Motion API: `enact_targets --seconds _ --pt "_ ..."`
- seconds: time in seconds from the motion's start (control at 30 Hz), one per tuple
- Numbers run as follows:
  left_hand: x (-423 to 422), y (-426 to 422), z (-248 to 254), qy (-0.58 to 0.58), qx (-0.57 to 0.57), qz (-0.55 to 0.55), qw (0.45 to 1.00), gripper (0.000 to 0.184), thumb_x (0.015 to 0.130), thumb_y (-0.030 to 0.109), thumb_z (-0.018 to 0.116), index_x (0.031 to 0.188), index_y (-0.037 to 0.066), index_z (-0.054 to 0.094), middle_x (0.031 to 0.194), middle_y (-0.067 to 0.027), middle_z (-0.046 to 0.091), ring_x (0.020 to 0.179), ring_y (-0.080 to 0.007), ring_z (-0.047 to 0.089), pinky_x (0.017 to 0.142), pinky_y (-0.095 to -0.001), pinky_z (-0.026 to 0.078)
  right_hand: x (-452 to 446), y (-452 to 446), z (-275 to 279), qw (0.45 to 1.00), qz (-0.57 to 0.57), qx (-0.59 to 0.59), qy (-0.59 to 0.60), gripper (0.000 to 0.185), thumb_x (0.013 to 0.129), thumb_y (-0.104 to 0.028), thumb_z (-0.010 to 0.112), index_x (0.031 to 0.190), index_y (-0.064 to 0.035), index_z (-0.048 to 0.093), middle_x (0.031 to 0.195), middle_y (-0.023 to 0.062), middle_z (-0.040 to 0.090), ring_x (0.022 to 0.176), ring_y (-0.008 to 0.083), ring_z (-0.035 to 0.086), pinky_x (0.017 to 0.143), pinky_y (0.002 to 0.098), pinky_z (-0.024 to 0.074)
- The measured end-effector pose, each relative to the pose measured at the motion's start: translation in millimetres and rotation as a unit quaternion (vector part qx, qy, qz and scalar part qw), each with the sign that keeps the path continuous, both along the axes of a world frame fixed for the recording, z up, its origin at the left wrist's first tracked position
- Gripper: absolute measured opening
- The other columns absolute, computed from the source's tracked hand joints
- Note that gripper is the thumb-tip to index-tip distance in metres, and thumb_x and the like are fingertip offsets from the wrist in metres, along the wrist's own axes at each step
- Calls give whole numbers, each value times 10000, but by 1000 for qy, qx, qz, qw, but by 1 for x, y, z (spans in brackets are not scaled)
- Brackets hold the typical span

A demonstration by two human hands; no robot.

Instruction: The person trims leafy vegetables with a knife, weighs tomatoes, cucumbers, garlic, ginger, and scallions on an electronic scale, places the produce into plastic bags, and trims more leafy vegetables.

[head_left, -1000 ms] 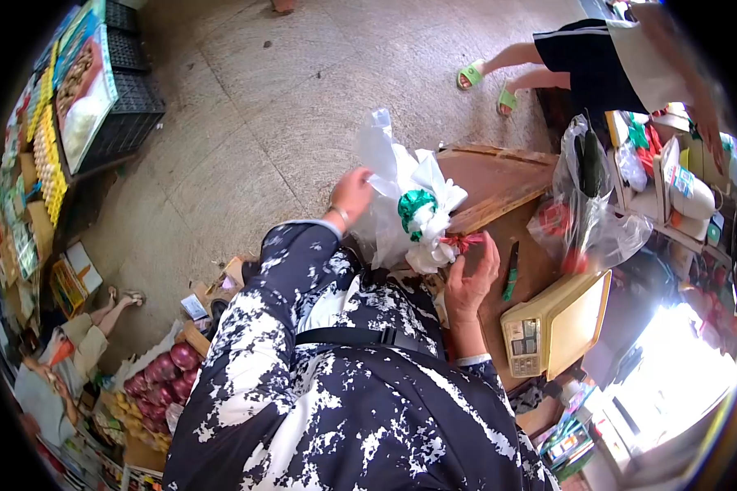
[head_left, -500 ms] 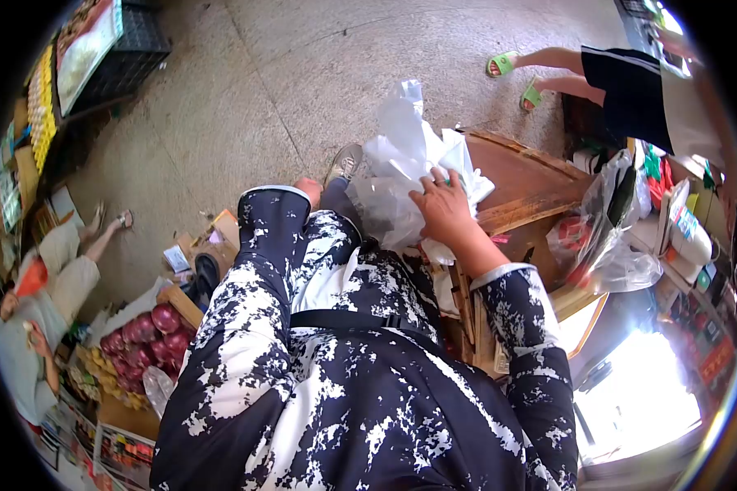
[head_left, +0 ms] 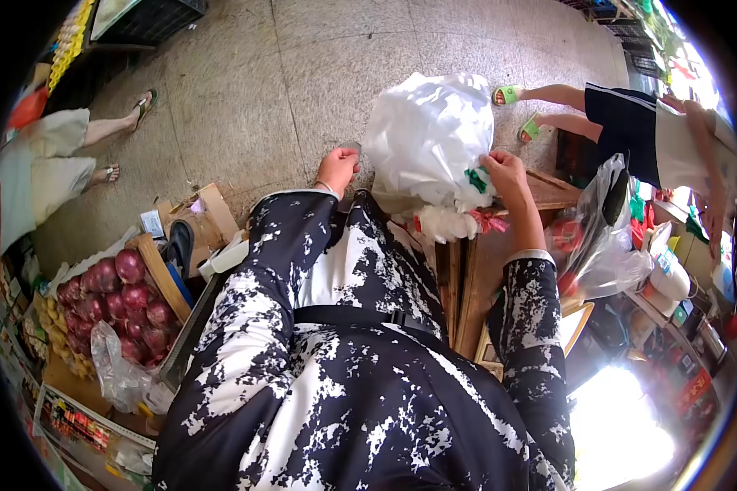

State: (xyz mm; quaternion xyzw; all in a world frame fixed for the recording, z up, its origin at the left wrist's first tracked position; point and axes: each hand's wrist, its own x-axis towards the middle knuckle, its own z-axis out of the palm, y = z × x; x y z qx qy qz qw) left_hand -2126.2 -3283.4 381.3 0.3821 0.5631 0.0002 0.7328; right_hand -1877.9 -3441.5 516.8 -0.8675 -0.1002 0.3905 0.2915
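Observation:
A white plastic bag (head_left: 430, 135) is puffed out in front of me, with a patch of green print near its lower right edge. My right hand (head_left: 508, 173) pinches the bag at that edge. To the left of the bag, my left hand (head_left: 338, 170) is closed with the fingers curled; whatever it may hold is hidden, and I cannot tell if it touches the bag. Crumpled white plastic bags (head_left: 446, 222) with red and green parts hang just below, against a brown wooden table (head_left: 549, 192).
Red onions (head_left: 127, 295) fill a wooden-edged crate at left, beside a cardboard box (head_left: 213, 214) and a dark sandal (head_left: 180, 245). One person (head_left: 57, 176) stands at left, another in green slippers (head_left: 528, 127) at right. A clear plastic bag (head_left: 610, 245) hangs right of the table.
The white bag has gone from crumpled to puffed out. My right hand has moved right and up, from spread on the plastic to pinching its edge. My left hand has risen slightly rightward.

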Motion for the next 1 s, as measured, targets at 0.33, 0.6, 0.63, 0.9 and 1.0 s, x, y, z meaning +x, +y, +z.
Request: enact_targets --seconds 0.33,0.6,0.63,0.9,1.0 --pt "4 -62 -32 -37 -57 42 997 177 772 105 570 946 73 555 740 -22 563 618 -140 547 526 -260 454 6 -17 -12 997 -41 59 -24 205 707 -196 629 745 5 613 638 2 558 551 74 462 511 223 387" --pt "3 -71 -39 -64 -14 -238 969 297 750 166 658 995 32 556 788 -51 585 671 -184 569 632 -281 501 1 -14 -7 996 -5 46 -74 217 714 -205 626 749 9 616 641 13 566 570 77 477 529 226 393" --pt "5 -66 -68 -47 -117 -126 984 293 733 158 676 972 34 561 790 -59 588 670 -181 576 611 -281 501 2 -13 -8 996 -10 46 -74 221 712 -209 626 739 10 617 641 22 572 577 82 487 536 227 398" --pt "12 37 56 -88 34 -65 993 272 713 257 701 759 31 558 660 -59 596 522 -120 579 459 -220 479 -3 -7 -3 997 3 33 -72 256 701 -229 636 752 22 622 630 24 580 567 87 498 549 243 420" --pt "32 62 105 -103 116 -124 980 272 722 268 691 724 30 560 629 -55 596 511 -111 580 448 -208 468 1 -3 -6 998 20 10 -65 262 705 -231 634 771 22 625 652 32 593 588 97 521 569 248 433"
